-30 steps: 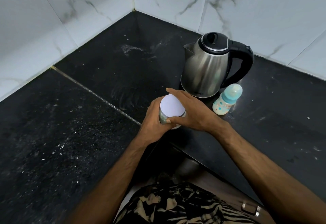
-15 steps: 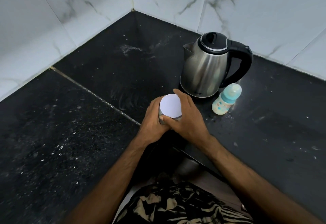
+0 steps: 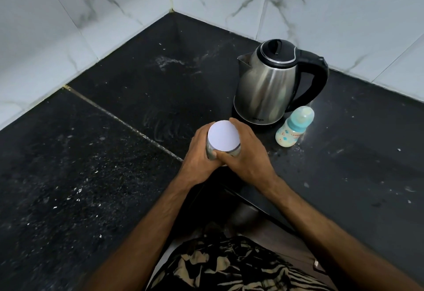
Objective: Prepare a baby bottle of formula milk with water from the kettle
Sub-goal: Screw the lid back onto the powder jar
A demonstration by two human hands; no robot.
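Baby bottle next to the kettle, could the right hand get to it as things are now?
Probably yes: the baby bottle stands uncovered right of the right hand, nothing between, but that hand grips the tin.

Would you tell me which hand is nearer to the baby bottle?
Right. The right hand grips the white-lidded tin just left of the baby bottle; the left hand holds the tin's far side.

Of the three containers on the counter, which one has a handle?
The steel kettle: a black handle loops off its right side. The baby bottle and the white-lidded tin have none.
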